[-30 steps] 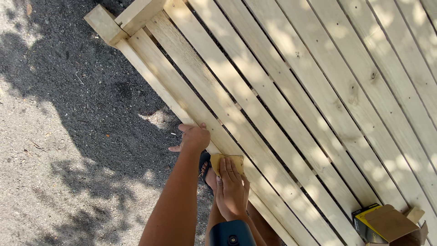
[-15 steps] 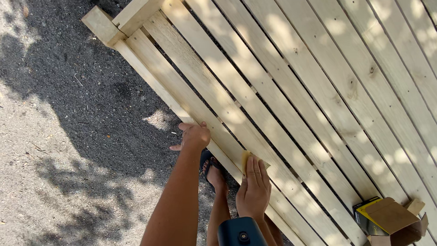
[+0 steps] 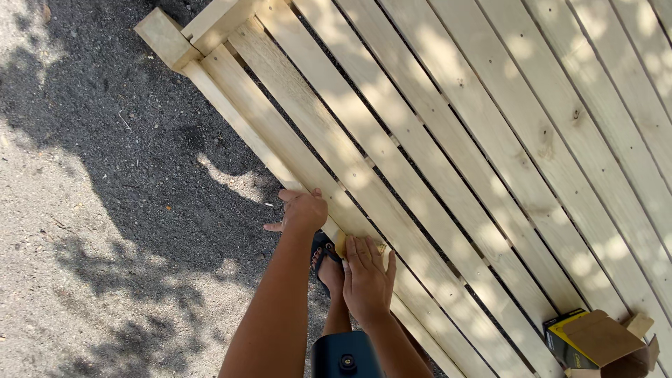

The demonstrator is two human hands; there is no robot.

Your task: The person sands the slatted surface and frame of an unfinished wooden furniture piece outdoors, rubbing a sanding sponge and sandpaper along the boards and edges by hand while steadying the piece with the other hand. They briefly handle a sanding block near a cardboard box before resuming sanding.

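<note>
**Both hands on the edge of a slatted wooden frame**

From my remote seat I look straight down on a big slatted wooden frame made of pale boards, lying on dark gravel ground dappled with leaf shadow. My left hand rests on the outer edge board of the frame, fingers curled loosely over the top of it and the thumb sticking out toward the ground side; it steadies the board rather than clamping anything loose. Just beside it, nearer to me, my right hand lies flat with fingers stretched out and close together, pressing on a small yellowish sanding pad. Only a corner of that pad peeks out past the fingertips, so I cannot tell its full shape. The pad sits on the same edge board, between my two hands and touching the right one.

Below the hands, at the ground side of the board, a foot in a dark sandal shows, partly covered by my right wrist. Closer to me than the right hand is a dark rounded object at the bottom of the view; I cannot make out what it is. Well to the right of both hands, an open cardboard box with a yellow and black side lies on the slats. Far ahead of the left hand, the frame's corner ends in a thick square post.
</note>
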